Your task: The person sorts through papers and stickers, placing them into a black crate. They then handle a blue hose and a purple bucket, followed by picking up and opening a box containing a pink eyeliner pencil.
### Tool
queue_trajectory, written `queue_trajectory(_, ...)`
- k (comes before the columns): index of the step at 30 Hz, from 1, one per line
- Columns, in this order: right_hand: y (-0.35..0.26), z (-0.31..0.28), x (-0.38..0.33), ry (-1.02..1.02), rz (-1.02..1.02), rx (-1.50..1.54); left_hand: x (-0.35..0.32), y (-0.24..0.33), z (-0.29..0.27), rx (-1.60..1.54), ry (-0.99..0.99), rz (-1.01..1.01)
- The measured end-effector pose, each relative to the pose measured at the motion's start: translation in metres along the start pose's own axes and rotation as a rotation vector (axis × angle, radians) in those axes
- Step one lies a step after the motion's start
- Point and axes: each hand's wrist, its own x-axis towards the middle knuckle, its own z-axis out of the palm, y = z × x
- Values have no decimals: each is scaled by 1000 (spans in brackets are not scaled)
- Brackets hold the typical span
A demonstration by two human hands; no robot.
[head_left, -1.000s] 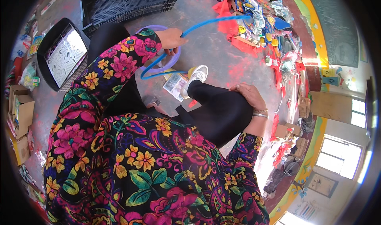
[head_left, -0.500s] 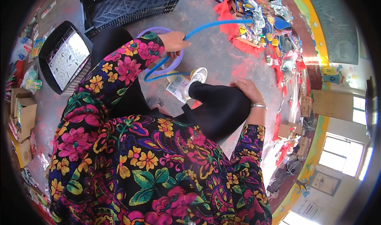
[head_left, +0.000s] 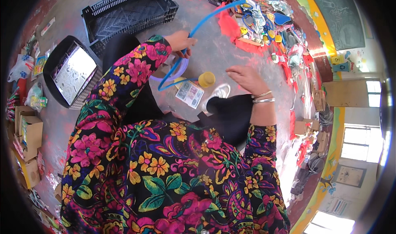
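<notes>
My left hand [head_left: 180,41] is closed on a long blue flexible tube [head_left: 206,18] that arcs up to the right and loops back beside a pale purple ring [head_left: 178,72] on the floor. My right hand [head_left: 246,78], with metal bangles at the wrist, hovers with fingers spread and holds nothing. Just left of it a yellow round lid [head_left: 206,79] rests on the floor, above a printed paper sheet [head_left: 189,94]. My silver shoe [head_left: 218,93] and black trouser leg [head_left: 227,118] lie under the right hand.
A black slatted crate [head_left: 123,11] stands at the top left. A black tray with a white patterned sheet [head_left: 71,74] lies at the left. Cardboard boxes [head_left: 27,137] line the far left. A heap of colourful items [head_left: 272,23] covers the floor at the upper right.
My right hand has lifted off my knee and moved up and left toward the yellow lid. The left hand still grips the blue tube.
</notes>
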Motion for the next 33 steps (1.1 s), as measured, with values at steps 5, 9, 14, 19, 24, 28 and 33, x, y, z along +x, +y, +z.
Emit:
queue_trajectory(5, 16, 69, 44, -69, -33, 383, -16, 6, 5, -387, -1, 138)
queue_trajectory(9, -20, 117, 62, -169, 17, 956, -21, 10, 7, -660, 11, 157)
queue_trajectory(14, -24, 120, 65, -273, 144, 1065, -22, 19, 10, -749, 10, 147)
queue_trajectory(19, 2, 123, 64, -193, 292, 1016, -28, 41, -5, -589, 268, 285)
queue_trajectory(24, 49, 148, 64, -43, 410, 793, -23, 42, -22, -633, 393, 454)
queue_trajectory(28, 66, 161, 61, -18, 447, 685, -42, 53, -19, -490, 350, 537)
queue_trajectory(33, 92, 186, 64, 23, 323, 414, -62, 59, -8, -416, 184, 615)
